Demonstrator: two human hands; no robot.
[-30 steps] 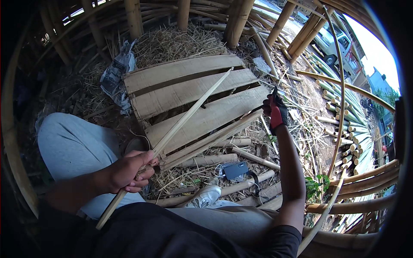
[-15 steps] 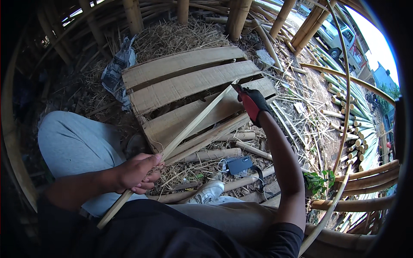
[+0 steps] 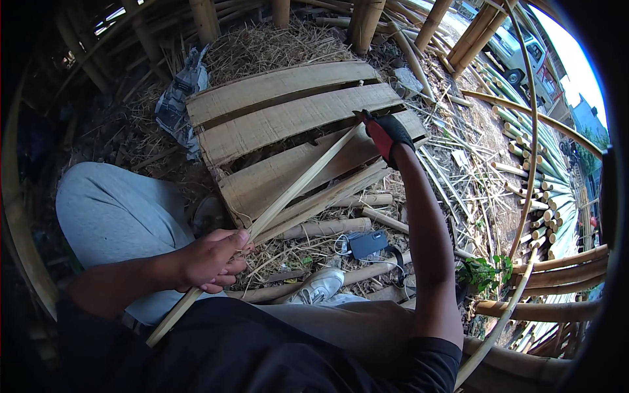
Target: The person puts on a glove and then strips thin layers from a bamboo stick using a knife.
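My left hand (image 3: 213,262) is closed around a long pale bamboo strip (image 3: 304,178), whose rear end sticks out below my fist near my lap. The strip slants up and away to the right. At its far end my right hand (image 3: 386,135), in a red and black glove, is closed on a knife (image 3: 360,116). Only a bit of dark blade shows; the glove hides the handle. The blade lies against the strip's tip. Beneath the strip is a low slatted wooden platform (image 3: 278,112) with gaps between its boards.
A phone (image 3: 367,244) with a white cable lies on the ground beyond my shoe (image 3: 319,285). Crumpled newspaper (image 3: 178,101) is left of the platform. Shavings and bamboo poles (image 3: 547,203) lie on the right. A thin curved bamboo rod (image 3: 532,144) rises at my right.
My right hand has moved slightly up and away with the knife, to the strip's far tip. My left hand keeps its grip in nearly the same place.
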